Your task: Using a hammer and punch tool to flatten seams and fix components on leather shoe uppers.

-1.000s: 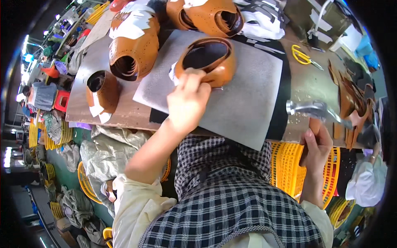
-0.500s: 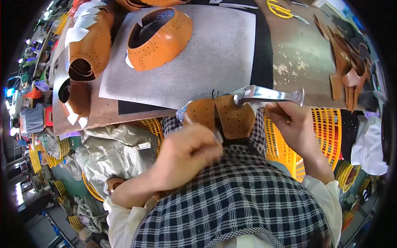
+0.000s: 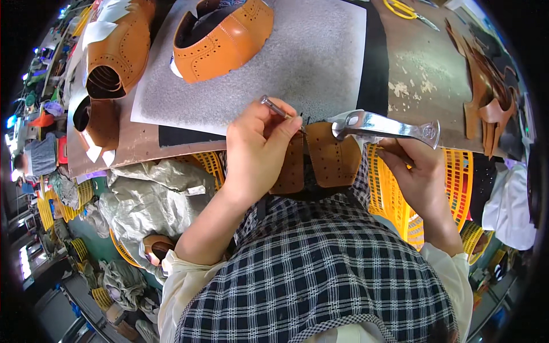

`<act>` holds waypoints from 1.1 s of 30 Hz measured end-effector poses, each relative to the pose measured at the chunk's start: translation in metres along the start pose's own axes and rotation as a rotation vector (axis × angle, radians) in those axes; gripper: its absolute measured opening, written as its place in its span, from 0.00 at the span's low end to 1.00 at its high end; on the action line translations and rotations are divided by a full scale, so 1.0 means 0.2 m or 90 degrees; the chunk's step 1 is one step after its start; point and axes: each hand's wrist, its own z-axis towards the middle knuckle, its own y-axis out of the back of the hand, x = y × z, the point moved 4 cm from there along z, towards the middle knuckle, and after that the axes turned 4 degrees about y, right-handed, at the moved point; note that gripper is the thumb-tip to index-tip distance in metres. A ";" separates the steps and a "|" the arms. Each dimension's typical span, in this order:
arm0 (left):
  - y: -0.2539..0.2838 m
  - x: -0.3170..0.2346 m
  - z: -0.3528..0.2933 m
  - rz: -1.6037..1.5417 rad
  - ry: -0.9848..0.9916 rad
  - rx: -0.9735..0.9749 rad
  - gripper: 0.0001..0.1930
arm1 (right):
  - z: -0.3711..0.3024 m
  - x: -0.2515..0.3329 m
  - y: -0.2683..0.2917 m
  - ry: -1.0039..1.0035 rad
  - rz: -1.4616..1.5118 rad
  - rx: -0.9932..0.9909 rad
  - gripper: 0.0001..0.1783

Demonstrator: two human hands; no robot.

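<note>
My left hand (image 3: pixel 254 151) pinches a slim metal rod, like a hand punch (image 3: pixel 275 107), slanting down to the right. Its lower end meets the top of a brown leather shoe upper (image 3: pixel 334 163) between thumb and fingers. That upper has two flaps with rows of small holes and hangs at the table's near edge, over my lap. My right hand (image 3: pixel 420 160) is closed around a hammer (image 3: pixel 389 126), whose shiny metal head lies across the upper's right flap. The hammer's handle is hidden in the hand.
A tan upper (image 3: pixel 229 48) rests on a grey-white board (image 3: pixel 309 57) over a black mat (image 3: pixel 374 68). More uppers (image 3: pixel 117 68) stack at left. Yellow scissors (image 3: pixel 403 8) and leather scraps (image 3: pixel 492 103) lie at right. Yellow baskets (image 3: pixel 394 200) and a silver sheet (image 3: pixel 154 194) stand below the edge.
My left hand has risen from low over the upper's left flap to its top edge, where the rod now touches. The hammer and right hand have shifted slightly right.
</note>
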 end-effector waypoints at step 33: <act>0.01 -0.14 -0.02 0.290 -0.238 0.157 0.04 | -0.05 0.17 0.15 0.248 0.092 -0.217 0.12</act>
